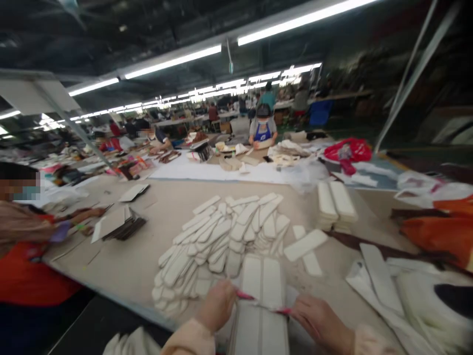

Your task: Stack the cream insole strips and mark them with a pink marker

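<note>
My left hand [217, 304] and my right hand [320, 321] are at the bottom edge, both closed on the ends of a thin pink band [263, 302] stretched between them. The band lies across a stack of long white padded pieces [262, 282] standing in two rows on the table in front of me. Just beyond, a big fan of white padded pieces [221, 236] is spread over the beige table [155, 212]. Two loose pieces [306, 245] lie to the right of the fan.
Another bundled white stack [337, 203] stands at the back right. White fabric pieces [399, 291] and orange cloth [439, 229] lie on the right. A co-worker in red [25, 256] sits at the left by dark stacked cards [120, 223]. Other people work at far tables.
</note>
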Tool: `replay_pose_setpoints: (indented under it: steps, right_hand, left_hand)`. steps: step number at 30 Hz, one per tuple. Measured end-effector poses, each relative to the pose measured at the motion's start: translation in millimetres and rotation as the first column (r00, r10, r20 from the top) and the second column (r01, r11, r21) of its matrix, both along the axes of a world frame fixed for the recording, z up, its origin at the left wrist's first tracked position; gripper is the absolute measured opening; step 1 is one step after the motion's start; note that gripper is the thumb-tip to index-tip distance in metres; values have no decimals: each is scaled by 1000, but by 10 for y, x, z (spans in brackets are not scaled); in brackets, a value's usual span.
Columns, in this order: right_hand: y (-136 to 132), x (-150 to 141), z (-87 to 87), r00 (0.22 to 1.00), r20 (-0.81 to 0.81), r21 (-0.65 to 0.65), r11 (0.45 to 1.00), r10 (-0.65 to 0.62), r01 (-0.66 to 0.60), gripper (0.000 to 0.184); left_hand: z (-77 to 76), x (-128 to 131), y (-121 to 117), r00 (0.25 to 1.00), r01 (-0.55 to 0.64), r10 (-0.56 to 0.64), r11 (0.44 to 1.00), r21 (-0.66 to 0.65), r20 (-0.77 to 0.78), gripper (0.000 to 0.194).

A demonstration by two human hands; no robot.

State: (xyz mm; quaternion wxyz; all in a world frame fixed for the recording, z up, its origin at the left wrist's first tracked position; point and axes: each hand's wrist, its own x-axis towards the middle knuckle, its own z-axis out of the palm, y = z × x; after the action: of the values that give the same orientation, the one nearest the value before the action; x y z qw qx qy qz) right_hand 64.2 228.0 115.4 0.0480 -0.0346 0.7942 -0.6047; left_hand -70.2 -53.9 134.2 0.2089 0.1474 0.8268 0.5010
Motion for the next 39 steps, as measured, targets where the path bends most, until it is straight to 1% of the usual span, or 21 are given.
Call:
replay_pose_setpoints:
  steps: [1, 2, 3, 4, 5, 7, 8, 10, 12, 13, 15, 18, 21, 22, 24, 28, 30, 32, 34, 36, 39]
  right_hand:
    - [-44, 36, -73, 1000, -17, 64, 998, 3, -2, 29]
    - [-79, 52, -115, 999, -52, 120, 993, 2, 4, 32]
    - [-107, 52, -131, 997, -83, 147, 989, -3, 15, 36]
    - [-133, 38, -127, 996, -85, 123, 992, -21, 32, 40]
    - [-159, 15, -111, 998, -44, 49, 998, -40, 42, 45]
    - [-227, -41, -73, 993, 114, -167, 985, -30, 49, 50]
    - [-269, -71, -59, 980, 200, -284, 957, 6, 52, 51]
    - [-360, -125, -39, 944, 318, -485, 870, 84, 86, 51]
    - [-444, -170, -14, 910, 393, -600, 786, 131, 146, 54]
    - [-477, -187, 4, 890, 433, -621, 764, 146, 177, 57]
    - [-519, -209, 49, 844, 506, -619, 756, 178, 212, 60]
    - [-526, -212, 102, 801, 571, -577, 783, 183, 232, 61]
    - [-495, -186, 96, 787, 594, -524, 822, 164, 224, 60]
    - [-484, -172, 80, 784, 600, -505, 835, 158, 219, 59]
    - [-466, -137, 35, 778, 611, -472, 857, 147, 209, 57]
    - [-444, -48, -101, 810, 578, -417, 890, 101, 187, 57]
    - [-429, 4, -192, 830, 551, -411, 894, 88, 178, 59]
    - [-407, 56, -281, 839, 537, -422, 888, 84, 181, 58]
    - [-381, 100, -342, 839, 539, -433, 880, 79, 196, 56]
    - [-352, 126, -350, 832, 549, -440, 874, 77, 209, 56]
    - [-304, 119, -273, 843, 531, -452, 870, 85, 196, 57]
  left_hand:
    - [-21, 54, -78, 997, 63, -65, 997, -50, -50, 20]
    - [-30, 88, -123, 991, 116, -120, 991, -61, -55, 21]
    - [-35, 108, -137, 985, 168, -169, 985, -29, -32, 22]
    - [-42, 122, -125, 984, 176, -177, 984, 40, 15, 25]
    - [-55, 136, -90, 985, 146, -156, 981, 130, 78, 28]
    - [-98, 185, 25, 974, -11, -60, 951, 310, 220, 36]
    - [-122, 218, 95, 957, -109, -8, 916, 386, 289, 40]
    - [-156, 285, 236, 904, -265, 35, 826, 497, 425, 45]
    - [-158, 321, 357, 833, -383, 28, 750, 540, 553, 47]
    - [-149, 320, 405, 791, -442, 32, 720, 535, 611, 48]
    - [-123, 279, 477, 712, -557, 80, 669, 492, 698, 48]
    - [-83, 174, 545, 562, -710, 156, 594, 377, 812, 46]
    - [-58, 87, 598, 374, -817, 155, 522, 246, 914, 42]
    - [-55, 65, 612, 336, -836, 153, 502, 220, 929, 41]
    - [-62, 21, 629, 307, -856, 170, 479, 193, 936, 41]
    - [-133, -75, 611, 297, -870, 239, 467, 158, 925, 39]
    - [-187, -100, 595, 316, -867, 281, 473, 155, 906, 39]
    - [-232, -87, 590, 355, -853, 314, 495, 167, 881, 41]
    - [-251, -38, 593, 410, -823, 325, 535, 192, 852, 43]
    - [-238, 28, 596, 471, -781, 313, 583, 224, 825, 43]
    - [-190, 111, 588, 587, -661, 254, 698, 275, 769, 42]
